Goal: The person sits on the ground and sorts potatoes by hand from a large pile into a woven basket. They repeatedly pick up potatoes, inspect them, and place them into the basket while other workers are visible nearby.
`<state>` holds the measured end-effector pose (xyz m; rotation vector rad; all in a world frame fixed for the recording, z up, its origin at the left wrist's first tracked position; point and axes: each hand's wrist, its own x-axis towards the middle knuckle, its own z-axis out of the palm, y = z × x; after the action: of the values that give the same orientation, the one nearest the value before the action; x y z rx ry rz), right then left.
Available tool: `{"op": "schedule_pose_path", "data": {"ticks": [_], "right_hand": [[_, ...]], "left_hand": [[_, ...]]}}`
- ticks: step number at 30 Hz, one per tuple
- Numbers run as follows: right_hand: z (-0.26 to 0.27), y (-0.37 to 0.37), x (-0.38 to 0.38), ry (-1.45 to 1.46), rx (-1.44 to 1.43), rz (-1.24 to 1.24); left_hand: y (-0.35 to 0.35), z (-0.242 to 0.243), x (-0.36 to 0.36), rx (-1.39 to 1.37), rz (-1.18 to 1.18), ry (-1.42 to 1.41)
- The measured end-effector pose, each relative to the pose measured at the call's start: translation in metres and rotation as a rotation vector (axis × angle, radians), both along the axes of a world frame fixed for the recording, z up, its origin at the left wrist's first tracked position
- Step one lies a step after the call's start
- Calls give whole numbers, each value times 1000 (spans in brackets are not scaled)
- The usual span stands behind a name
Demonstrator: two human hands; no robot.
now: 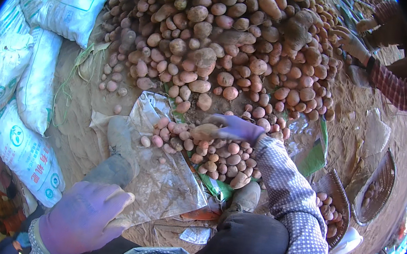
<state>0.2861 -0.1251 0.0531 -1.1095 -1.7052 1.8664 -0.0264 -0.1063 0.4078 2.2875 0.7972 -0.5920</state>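
My right hand (pixel 239 128), in a purple work glove, reaches across to a long brown potato (pixel 203 131), with fingers along its upper side and thumb against its near end. Below that hand, a smaller group of potatoes (pixel 222 159) lies on plastic sheeting and green sacking. A large heap of potatoes (pixel 205 51), many with soil on them, rises beyond. My left hand (pixel 86 215), also in a purple glove, hangs over my left leg. Its fingers are half bent, thumb apart, and nothing shows in them.
Full white woven sacks (pixel 16 134) bearing print are piled at left. Two wicker baskets (pixel 341 216) (pixel 382 191) with some potatoes stand at right. Dirty plastic sheeting (pixel 165 187) covers soil between my boots. Another person's gloved hand (pixel 352 44) reaches to the heap's right side.
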Motion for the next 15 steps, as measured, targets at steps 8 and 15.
{"op": "schedule_pose_path", "data": {"ticks": [8,15], "right_hand": [[-14,-38,69,22,630,-555],[-10,49,103,-860,132,-736]], "left_hand": [[3,1,-11,-29,45,37],[0,-1,-3,-28,-1,-6]]}}
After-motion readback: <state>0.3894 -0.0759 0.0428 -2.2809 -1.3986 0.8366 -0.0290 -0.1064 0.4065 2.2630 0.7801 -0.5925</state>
